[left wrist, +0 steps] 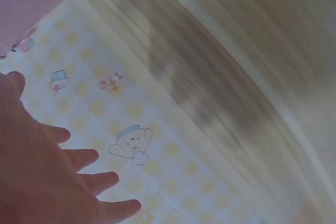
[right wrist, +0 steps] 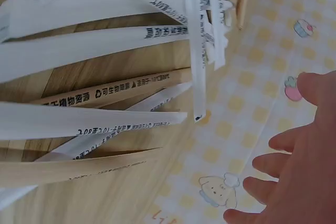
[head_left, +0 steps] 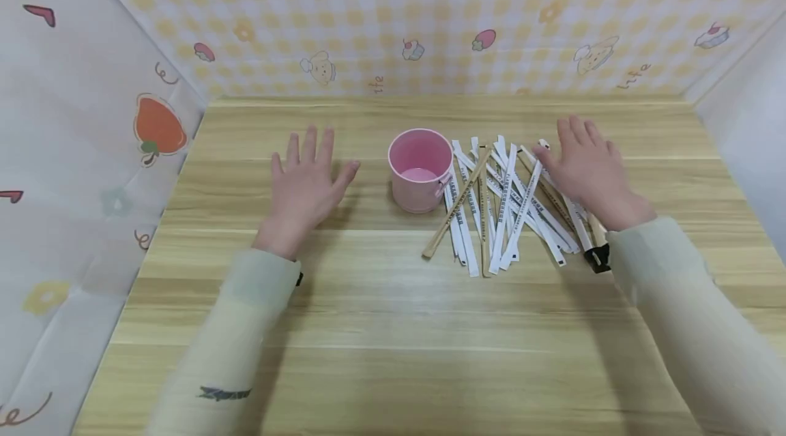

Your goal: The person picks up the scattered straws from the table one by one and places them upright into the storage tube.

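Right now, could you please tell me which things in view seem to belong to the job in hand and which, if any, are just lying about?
Likely the job's:
pink bucket, near the left hand
white and brown printed packets, by the right hand

Surroundings, rather than loose things:
wooden tabletop
yellow-checked backdrop
printed white covering at the left

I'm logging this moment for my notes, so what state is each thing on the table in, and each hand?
Pink cup: upright, open-topped, nothing visible inside
White paper packets: loosely piled, crisscrossed
Brown paper packets: mixed among the white
Left hand: fingers spread, holding nothing
Right hand: fingers extended, holding nothing
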The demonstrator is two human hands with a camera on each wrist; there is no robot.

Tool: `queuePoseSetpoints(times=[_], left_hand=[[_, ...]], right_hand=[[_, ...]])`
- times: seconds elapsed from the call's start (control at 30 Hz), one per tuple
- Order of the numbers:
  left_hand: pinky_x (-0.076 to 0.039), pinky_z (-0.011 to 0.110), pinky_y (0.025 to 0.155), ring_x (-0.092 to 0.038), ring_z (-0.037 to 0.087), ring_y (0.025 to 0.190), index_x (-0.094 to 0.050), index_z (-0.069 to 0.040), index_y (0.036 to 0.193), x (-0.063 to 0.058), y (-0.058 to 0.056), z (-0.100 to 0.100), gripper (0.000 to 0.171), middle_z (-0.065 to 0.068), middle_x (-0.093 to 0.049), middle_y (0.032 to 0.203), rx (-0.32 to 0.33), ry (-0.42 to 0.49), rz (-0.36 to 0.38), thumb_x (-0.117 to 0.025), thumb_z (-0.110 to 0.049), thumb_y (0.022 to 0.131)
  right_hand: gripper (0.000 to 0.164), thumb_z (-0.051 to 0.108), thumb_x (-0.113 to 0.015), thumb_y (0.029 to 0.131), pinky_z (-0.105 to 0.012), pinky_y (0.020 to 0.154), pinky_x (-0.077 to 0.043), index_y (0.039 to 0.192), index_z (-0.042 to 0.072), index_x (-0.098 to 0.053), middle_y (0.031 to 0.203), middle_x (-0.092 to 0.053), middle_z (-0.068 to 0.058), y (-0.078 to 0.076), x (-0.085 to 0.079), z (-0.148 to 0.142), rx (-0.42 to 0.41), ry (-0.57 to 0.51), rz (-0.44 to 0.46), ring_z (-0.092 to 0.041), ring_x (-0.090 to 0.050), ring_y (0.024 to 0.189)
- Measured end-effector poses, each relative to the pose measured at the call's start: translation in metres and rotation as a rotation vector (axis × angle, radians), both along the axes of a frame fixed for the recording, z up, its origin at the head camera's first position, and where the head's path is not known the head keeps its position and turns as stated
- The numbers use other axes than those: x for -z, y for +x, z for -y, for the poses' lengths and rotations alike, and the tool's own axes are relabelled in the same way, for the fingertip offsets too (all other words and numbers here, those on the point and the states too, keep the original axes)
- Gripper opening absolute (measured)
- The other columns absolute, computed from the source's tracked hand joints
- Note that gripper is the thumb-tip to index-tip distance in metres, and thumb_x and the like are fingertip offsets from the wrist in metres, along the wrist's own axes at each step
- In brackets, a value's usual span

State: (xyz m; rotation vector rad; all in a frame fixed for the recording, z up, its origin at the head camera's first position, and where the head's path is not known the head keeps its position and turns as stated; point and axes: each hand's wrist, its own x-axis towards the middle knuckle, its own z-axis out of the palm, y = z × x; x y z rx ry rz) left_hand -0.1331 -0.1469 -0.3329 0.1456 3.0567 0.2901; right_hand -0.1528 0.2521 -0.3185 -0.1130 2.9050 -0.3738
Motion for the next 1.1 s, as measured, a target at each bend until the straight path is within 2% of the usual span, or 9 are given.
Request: queuePoseSetpoints(times=[0.1,0.2,0.4,0.57,0.7,0.77,0.87,0.97,1.1], left_hand=[[-0.004,0.058,0.102,0.003,0.029,0.134,-0.002,-0.019,0.144,-0.003,0.0,-0.009,0.08,0.007,0.001,0.149,0.005,0.114,-0.036,-0.014,-0.069,0.083],[-0.013,0.052,0.104,-0.006,0.023,0.134,-0.008,-0.019,0.144,-0.008,0.002,-0.021,0.082,0.002,-0.008,0.149,0.005,0.279,-0.06,-0.025,-0.07,0.081],[-0.02,0.045,0.104,-0.013,0.017,0.133,-0.01,-0.023,0.144,-0.015,0.009,-0.05,0.094,-0.005,-0.012,0.147,-0.011,0.517,0.01,-0.042,-0.074,0.072],[-0.027,0.048,0.099,-0.017,0.017,0.132,-0.007,-0.027,0.143,-0.009,0.015,-0.072,0.101,-0.005,-0.013,0.147,-0.03,0.641,0.045,-0.053,-0.073,0.065],[-0.034,0.047,0.094,-0.022,0.018,0.13,-0.007,-0.028,0.143,-0.002,0.016,-0.081,0.104,-0.006,-0.014,0.146,-0.033,0.707,0.05,-0.06,-0.069,0.063],[-0.036,0.045,0.093,-0.025,0.018,0.127,-0.007,-0.026,0.144,0.001,0.016,-0.085,0.107,-0.005,-0.017,0.145,-0.033,0.729,0.052,-0.065,-0.064,0.062],[-0.038,0.042,0.091,-0.028,0.017,0.125,-0.008,-0.023,0.144,0.005,0.016,-0.091,0.108,-0.003,-0.02,0.144,-0.032,0.716,0.048,-0.069,-0.059,0.063],[-0.037,0.042,0.093,-0.028,0.019,0.125,-0.008,-0.021,0.144,0.008,0.015,-0.095,0.108,-0.001,-0.02,0.144,-0.037,0.685,0.023,-0.069,-0.059,0.063],[-0.038,0.042,0.092,-0.031,0.02,0.123,-0.009,-0.02,0.144,0.01,0.015,-0.1,0.109,0.001,-0.023,0.143,-0.063,0.715,-0.004,-0.069,-0.06,0.062]], right_hand=[[0.078,0.057,-0.018,0.09,-0.058,0.101,-0.002,0.141,0.003,0.003,0.146,0.004,-0.019,-0.001,-0.001,-0.007,0.079,-0.101,-0.011,-0.041,0.003,0.13],[0.079,0.058,-0.021,0.089,-0.059,0.1,-0.011,0.141,0.001,-0.002,0.144,-0.008,-0.025,0.0,-0.001,-0.016,0.16,-0.19,-0.01,-0.046,-0.011,0.127],[0.086,0.061,-0.028,0.086,-0.061,0.088,-0.028,0.139,-0.004,-0.013,0.131,-0.033,-0.032,0.007,0.008,-0.035,0.249,-0.248,0.037,-0.048,-0.034,0.113],[0.084,0.06,-0.031,0.086,-0.059,0.087,-0.031,0.134,-0.009,-0.026,0.125,-0.037,-0.033,0.015,0.02,-0.052,0.27,-0.24,0.099,-0.048,-0.037,0.109],[0.084,0.061,-0.032,0.086,-0.06,0.087,-0.03,0.131,-0.01,-0.032,0.127,-0.035,-0.034,0.02,0.031,-0.061,0.27,-0.227,0.164,-0.05,-0.035,0.11],[0.08,0.059,-0.033,0.087,-0.058,0.083,-0.035,0.127,-0.01,-0.038,0.124,-0.04,-0.033,0.024,0.036,-0.062,0.271,-0.222,0.178,-0.048,-0.039,0.107],[0.066,0.051,-0.041,0.088,-0.046,0.071,-0.044,0.116,-0.009,-0.049,0.109,-0.052,-0.028,0.028,0.042,-0.064,0.298,-0.262,0.169,-0.039,-0.051,0.091],[0.056,0.045,-0.045,0.088,-0.033,0.059,-0.045,0.108,-0.007,-0.053,0.093,-0.057,-0.02,0.031,0.046,-0.066,0.322,-0.301,0.163,-0.027,-0.054,0.076],[0.052,0.045,-0.048,0.087,-0.029,0.055,-0.044,0.102,-0.004,-0.053,0.087,-0.057,-0.014,0.033,0.05,-0.068,0.318,-0.316,0.154,-0.022,-0.053,0.07]])
